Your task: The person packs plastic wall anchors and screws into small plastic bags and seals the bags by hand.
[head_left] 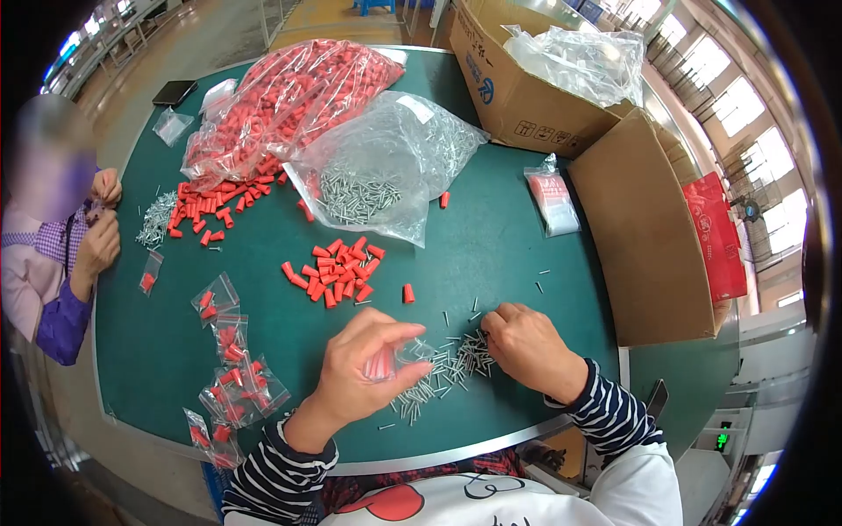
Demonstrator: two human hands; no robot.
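My left hand (364,364) is curled around a small clear zip bag (412,353), and something pale red shows through the plastic at the palm. Under and between my hands lies a loose pile of silver screws (447,364). At the right edge of that pile my right hand (531,344) has its fingers bent together and pointing down; what is between the fingertips is hidden. Beyond my left hand is a heap of red plastic sleeves (338,270), with one single red sleeve (409,294) standing apart to its right.
Filled zip bags (241,390) lie at the left front. Farther back are a big bag of red sleeves (298,96) and an open bag of screws (360,193). Cardboard boxes (640,237) border the right side. At the left edge sits another person (61,228), hands raised.
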